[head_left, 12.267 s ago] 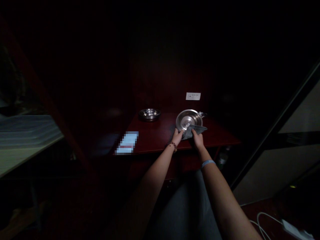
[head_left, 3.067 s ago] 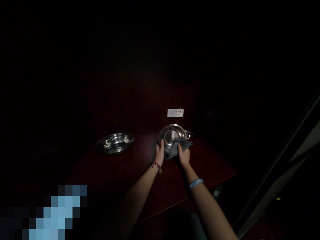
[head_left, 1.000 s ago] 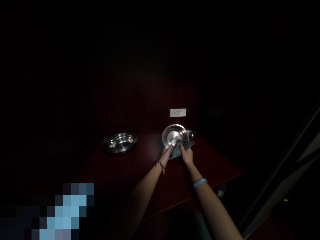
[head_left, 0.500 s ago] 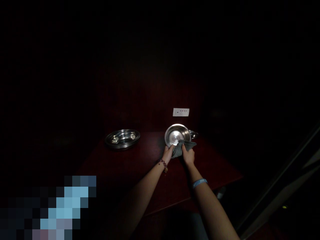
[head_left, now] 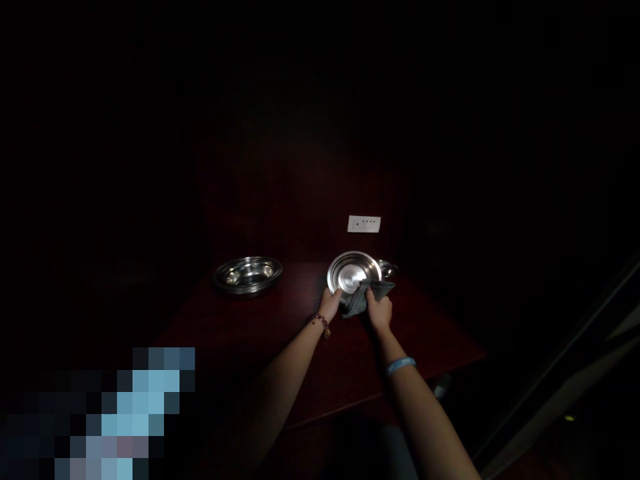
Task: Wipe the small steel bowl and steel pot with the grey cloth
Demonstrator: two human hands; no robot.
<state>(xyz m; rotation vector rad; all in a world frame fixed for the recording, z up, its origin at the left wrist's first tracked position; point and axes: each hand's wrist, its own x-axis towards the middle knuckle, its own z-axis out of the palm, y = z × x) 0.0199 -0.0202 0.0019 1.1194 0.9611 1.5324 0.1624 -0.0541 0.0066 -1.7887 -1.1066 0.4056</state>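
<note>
A shiny metal basin (head_left: 352, 277) is held up over the table, tilted so that its inside faces me. My left hand (head_left: 329, 304) grips its lower left rim, thumb on the inner side. My right hand (head_left: 379, 309) is closed on a grey cloth (head_left: 357, 301), which lies over the basin's lower right rim. Whether the right fingers also grip the basin through the cloth is hidden.
Several nested metal basins (head_left: 249, 291) stand on the dark red table (head_left: 280, 347) at the left. Another metal dish (head_left: 389, 269) shows partly behind the held basin. A white socket panel (head_left: 364, 224) is on the back wall. Surroundings are very dark.
My left hand has shifted slightly left along the basin's rim. The basin has turned or tipped a little, and the cloth hand has moved slightly right.
</note>
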